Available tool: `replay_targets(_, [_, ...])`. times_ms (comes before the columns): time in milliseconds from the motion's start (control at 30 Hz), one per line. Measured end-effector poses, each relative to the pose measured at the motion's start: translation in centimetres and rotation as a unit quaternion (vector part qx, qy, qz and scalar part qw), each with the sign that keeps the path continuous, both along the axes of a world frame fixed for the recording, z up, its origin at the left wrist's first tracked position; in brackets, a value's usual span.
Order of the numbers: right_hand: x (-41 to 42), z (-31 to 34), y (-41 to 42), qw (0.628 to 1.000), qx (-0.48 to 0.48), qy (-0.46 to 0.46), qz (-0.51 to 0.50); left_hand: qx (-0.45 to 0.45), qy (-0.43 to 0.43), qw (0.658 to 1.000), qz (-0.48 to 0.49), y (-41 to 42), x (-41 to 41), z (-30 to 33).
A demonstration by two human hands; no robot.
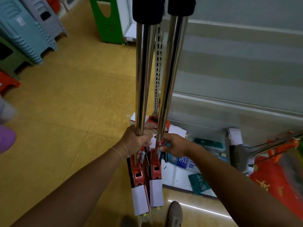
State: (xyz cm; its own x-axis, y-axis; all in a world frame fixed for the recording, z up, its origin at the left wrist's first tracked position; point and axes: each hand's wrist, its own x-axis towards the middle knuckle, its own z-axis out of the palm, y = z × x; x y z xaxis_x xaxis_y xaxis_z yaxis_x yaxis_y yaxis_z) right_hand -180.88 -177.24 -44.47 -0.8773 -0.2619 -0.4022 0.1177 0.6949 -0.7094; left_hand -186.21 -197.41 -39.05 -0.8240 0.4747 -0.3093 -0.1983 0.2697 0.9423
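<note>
Low shelf [173,176] at right, holding teal and blue packets [199,181] (print too blurred to read). Mops [141,79] held upright in front of it, long axis vertical, red heads down in white card sleeves [156,192], black foam grips [147,10] cut off at the top edge. Left hand [136,141] wrapped round the left poles. Right hand [173,145] pinching the red collar [159,143] on the right pole. Hands close together, apparently not touching.
</note>
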Motion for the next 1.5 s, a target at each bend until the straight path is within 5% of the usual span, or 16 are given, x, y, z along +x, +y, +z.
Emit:
replay_targets(233, [1.4, 0.4, 0.7, 0.999, -0.003, 0.025, -0.044, -0.067, 0.018, 0.998, -0.002, -3.2, 0.0, 1.6])
replay_targets(667, [-0.4, -1.8, -2.4, 0.951, 0.052, 0.063, -0.300, -0.100, 0.019, 0.995, -0.018, -7.1, 0.4, 3.0])
replay_targets(1367, [-8.2, -1.3, 2.6, 0.933, 0.028, 0.026, -0.357, -0.078, 0.021, 0.994, -0.076, -3.0, -0.1, 1.3])
replay_targets(1500, [-6.0, -1.1, 0.5, 0.901, 0.013, 0.058, -0.431, -0.081, 0.017, 0.993, -0.082, -2.4, -0.3, 1.3])
